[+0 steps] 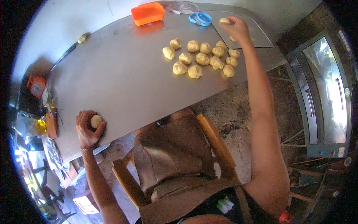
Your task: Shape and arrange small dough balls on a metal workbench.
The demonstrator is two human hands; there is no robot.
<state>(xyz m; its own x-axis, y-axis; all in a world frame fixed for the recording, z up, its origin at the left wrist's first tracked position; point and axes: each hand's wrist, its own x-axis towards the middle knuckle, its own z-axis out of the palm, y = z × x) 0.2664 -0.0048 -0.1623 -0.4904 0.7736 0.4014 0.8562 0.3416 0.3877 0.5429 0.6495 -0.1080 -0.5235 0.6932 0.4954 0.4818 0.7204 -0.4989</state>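
On the near left part of the metal table (125, 84), my left hand (85, 128) curls its fingers and thumb around a smooth ball of dough (96, 121). My right hand (239, 29) reaches far out to the right and pinches another dough ball (224, 21) over a flat tray (258, 35). Beneath that hand, part of one more dough ball (232, 38) shows on the tray. Several rougher lumps of dough (202, 59) lie grouped on the table, left of my right forearm.
An orange plastic container (148, 14), blue plastic rings (200, 19) and a clear plastic bag (183, 7) sit along the back. A small dough piece (82, 39) rests at the far left edge. An orange scale (36, 86) stands left; a glass-doored metal oven (321, 92) stands right.
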